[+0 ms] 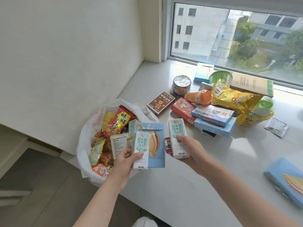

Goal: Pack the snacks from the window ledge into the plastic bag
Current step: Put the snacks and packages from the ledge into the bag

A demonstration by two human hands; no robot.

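My left hand (125,162) grips a white and pale-green milk carton (141,145) above the ledge's front left, right beside the bag. My right hand (190,152) holds a second, matching milk carton (177,131) upright a little to the right. The white plastic bag (84,141) hangs open at the ledge's left edge, holding several snack packets, among them a red one (114,124). A light-blue biscuit box (155,145) stands behind the left carton at the bag's right rim. A small red and white item (167,145) peeks out between the two cartons.
On the white window ledge (180,185) more snacks are piled near the window: a brown box (160,103), a tin can (181,86), an orange bottle (199,97), a yellow bag (232,99), blue boxes (214,123), a cardboard box (252,84). Another blue pack (285,179) lies at the right.
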